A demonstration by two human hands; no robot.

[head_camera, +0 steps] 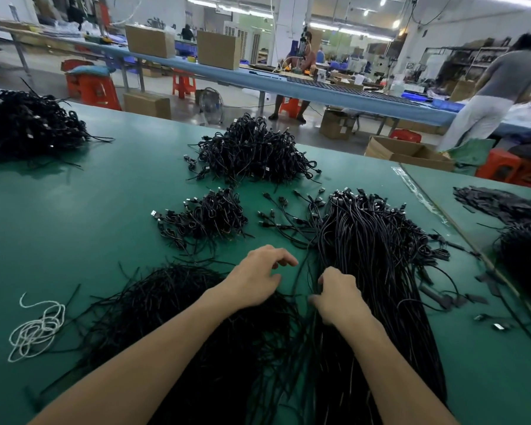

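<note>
— What is the right hand (337, 297) doing?
— It is pinching a few strands at the left edge of the bundle (377, 240), which is lying lengthwise on the table (74, 210), plugs at its far end.
— And the left hand (258, 280)?
— It is hanging loosely curled, holding nothing, just beside the right one, over the edge of the tangle (172, 308).
— Anything else lying near?
— A white cord (34, 329) is coiling at the near left. Farther out, a small heap (206, 216) is sitting left of some loose cables (284, 217). Behind them a big heap (255, 148) is rising, and a far heap (25, 124) is lying at the left edge.
— Beyond the table?
— A worker (302, 61) is sitting at a bench (334, 93).
</note>
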